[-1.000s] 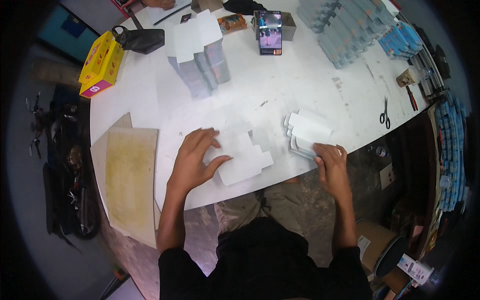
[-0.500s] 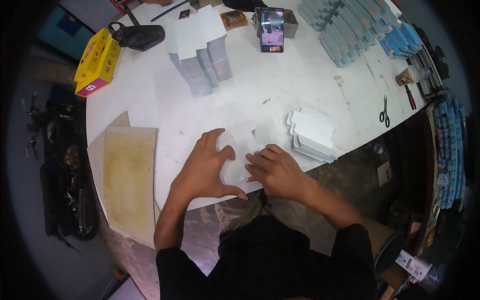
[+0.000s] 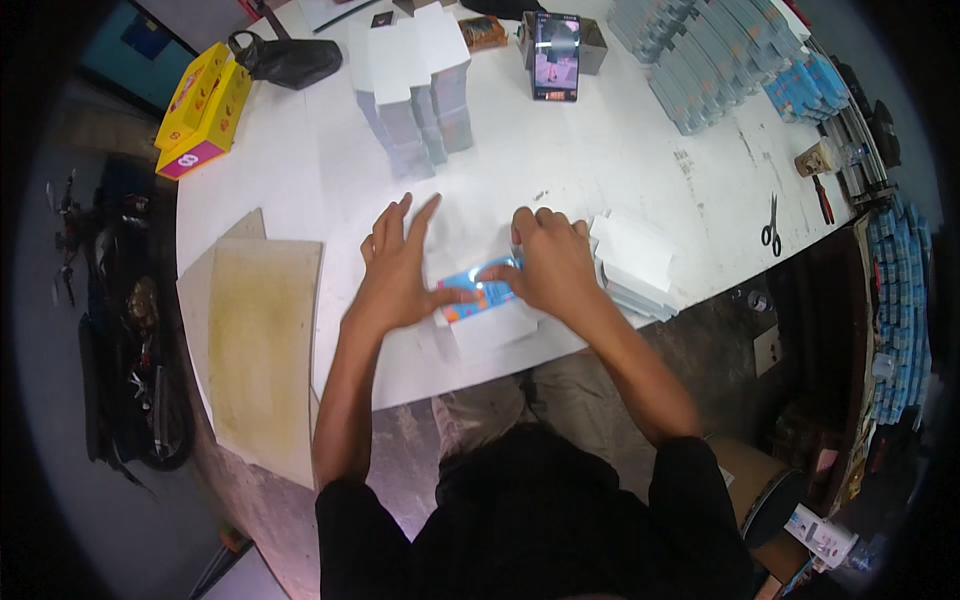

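A small carton (image 3: 487, 293), part-folded, lies on the white table in front of me, with a blue printed face and a white panel toward me. My left hand (image 3: 397, 270) is open at its left end, fingers stretched out and spread, the thumb resting on the blue face. At the right end my right hand (image 3: 553, 262) has its fingers curled over the far side and its thumb laid across the printed face. Parts of the carton are hidden beneath both hands. Beside my right hand sits a pile of flat white carton blanks (image 3: 635, 258).
Stacked cartons (image 3: 410, 85) stand at the back, with more grey-blue stacks (image 3: 715, 60) far right. A propped phone (image 3: 556, 58) stands behind. Scissors (image 3: 772, 228) lie near the right edge. Tan boards (image 3: 265, 340) overhang the left edge; a yellow box (image 3: 203, 115) sits beyond.
The white sheet between my hands now shows as a carton with its blue face upward. My left hand has spread its fingers; my right hand has moved farther away and slightly right.
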Demonstrator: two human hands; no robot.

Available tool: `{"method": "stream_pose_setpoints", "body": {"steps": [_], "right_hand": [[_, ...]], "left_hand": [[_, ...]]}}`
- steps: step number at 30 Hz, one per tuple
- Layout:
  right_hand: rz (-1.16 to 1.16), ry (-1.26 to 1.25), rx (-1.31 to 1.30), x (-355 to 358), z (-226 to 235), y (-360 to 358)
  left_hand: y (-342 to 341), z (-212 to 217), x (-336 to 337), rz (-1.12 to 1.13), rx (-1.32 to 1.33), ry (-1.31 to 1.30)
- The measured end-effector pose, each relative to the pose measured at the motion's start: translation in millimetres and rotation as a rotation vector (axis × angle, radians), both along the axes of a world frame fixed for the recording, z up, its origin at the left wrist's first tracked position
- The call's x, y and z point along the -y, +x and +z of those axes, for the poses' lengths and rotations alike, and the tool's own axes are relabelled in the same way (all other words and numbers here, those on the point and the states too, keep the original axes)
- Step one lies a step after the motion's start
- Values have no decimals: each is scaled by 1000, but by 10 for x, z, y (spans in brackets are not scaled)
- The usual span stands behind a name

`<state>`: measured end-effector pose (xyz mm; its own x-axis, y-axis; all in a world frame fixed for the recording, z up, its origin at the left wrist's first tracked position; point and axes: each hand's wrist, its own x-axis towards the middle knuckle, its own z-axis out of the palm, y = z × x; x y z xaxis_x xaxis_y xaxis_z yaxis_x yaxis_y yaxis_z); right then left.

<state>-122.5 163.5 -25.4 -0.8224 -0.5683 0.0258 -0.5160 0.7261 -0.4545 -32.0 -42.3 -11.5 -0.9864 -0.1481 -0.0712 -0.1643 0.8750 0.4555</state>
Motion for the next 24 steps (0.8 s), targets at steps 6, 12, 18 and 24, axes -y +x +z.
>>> {"method": "stream_pose_setpoints", "body": {"steps": [6, 12, 18, 24], "right_hand": [[-27, 8, -17, -10, 106, 68], [-39, -16, -63, 8, 81, 169], [520, -204, -101, -293, -138, 469], [81, -435, -492, -1278, -222, 509]], "left_hand": [[59, 43, -88, 12, -6, -96], [37, -4, -50, 57, 6, -5], [337, 134, -197, -118, -107, -72], [581, 71, -125, -124, -290, 231]]}}
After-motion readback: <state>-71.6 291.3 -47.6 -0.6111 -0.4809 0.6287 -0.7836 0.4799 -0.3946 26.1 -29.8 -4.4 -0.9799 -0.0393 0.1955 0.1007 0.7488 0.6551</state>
